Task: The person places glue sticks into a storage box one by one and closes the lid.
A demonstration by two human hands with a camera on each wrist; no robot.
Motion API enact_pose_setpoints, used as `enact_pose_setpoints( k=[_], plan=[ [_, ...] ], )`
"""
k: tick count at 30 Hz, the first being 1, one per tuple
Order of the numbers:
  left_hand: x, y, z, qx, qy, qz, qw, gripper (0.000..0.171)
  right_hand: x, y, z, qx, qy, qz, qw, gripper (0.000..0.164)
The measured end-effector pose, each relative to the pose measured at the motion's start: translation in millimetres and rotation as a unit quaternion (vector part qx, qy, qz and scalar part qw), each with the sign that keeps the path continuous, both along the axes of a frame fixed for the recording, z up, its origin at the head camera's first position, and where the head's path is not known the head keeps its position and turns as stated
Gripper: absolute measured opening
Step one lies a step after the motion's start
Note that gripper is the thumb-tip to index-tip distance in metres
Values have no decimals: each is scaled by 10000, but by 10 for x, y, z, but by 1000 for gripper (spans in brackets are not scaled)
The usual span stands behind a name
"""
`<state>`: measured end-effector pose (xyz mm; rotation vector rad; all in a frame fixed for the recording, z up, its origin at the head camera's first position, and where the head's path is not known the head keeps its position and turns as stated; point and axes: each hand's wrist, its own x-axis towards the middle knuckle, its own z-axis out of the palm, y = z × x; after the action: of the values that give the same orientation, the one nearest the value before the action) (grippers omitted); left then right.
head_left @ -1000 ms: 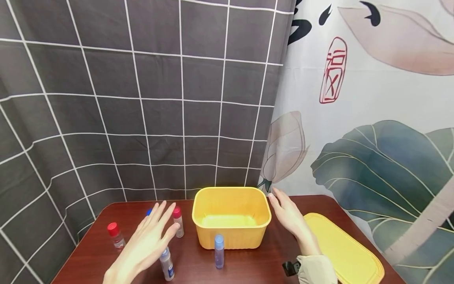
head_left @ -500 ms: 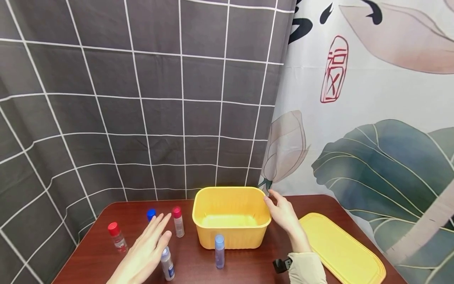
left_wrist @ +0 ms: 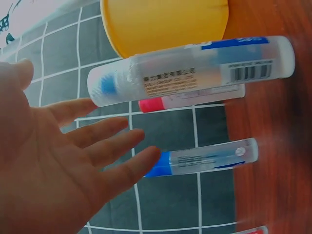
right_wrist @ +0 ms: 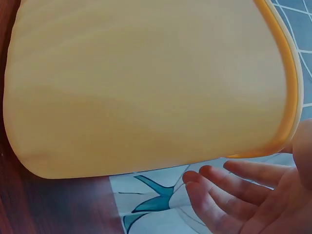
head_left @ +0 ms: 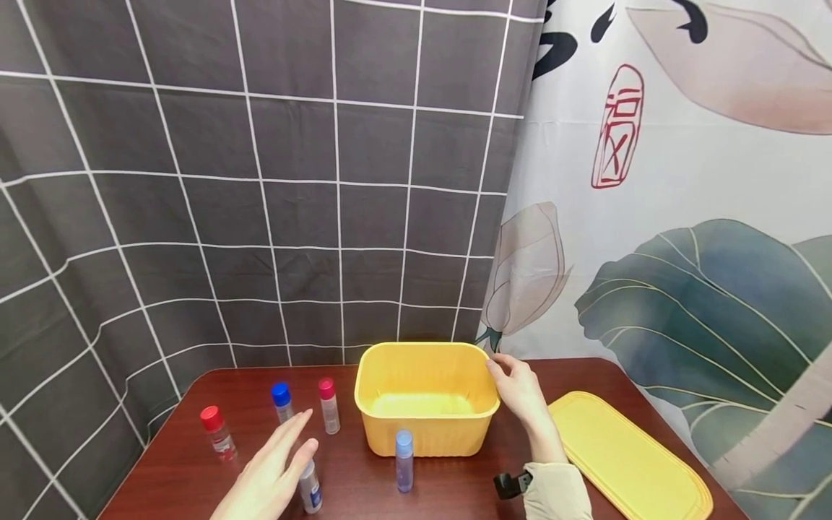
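**Loosely Open on Both Sides**

Spread apart on the left hand (head_left: 268, 468), wrapped round nothing; just beside the clear-capped bottle (left_wrist: 190, 70), with contact impossible to tell. Perhaps held wide for clearance around narrow, upright shapes, easy to topple. Slightly bent and relaxed on the right hand (head_left: 518, 388), not closed round anything; at the right rim of the yellow box (head_left: 429, 437), probably touching, as if to steady it.

Farther out, standing apart from one another on the left part of the table (head_left: 364, 491): the pink-capped bottle (head_left: 330, 415), the blue-capped bottle (head_left: 282, 403) and the red-capped bottle (head_left: 219, 435), perhaps spaced for easy picking out. Close in front of the box, also upright, the light-blue-capped bottle (head_left: 404, 466). Between both hands, mouth up, the box, likely central for reach from either side. Flat to its right, the yellow lid (head_left: 630, 455), presumably there to leave the mouth uncovered. Behind everything, the grey gridded cloth (head_left: 292, 180), probably a plain backdrop.
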<state>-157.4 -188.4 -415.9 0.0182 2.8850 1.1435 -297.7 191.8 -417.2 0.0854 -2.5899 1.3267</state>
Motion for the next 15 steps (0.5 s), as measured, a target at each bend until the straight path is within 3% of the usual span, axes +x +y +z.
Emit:
enact_pose_setpoints(
  k=[15],
  plan=[
    [6, -32, -199, 201, -135, 415, 9988, 79, -1, -9, -54, -183, -128, -126, 9997, 37]
  ],
)
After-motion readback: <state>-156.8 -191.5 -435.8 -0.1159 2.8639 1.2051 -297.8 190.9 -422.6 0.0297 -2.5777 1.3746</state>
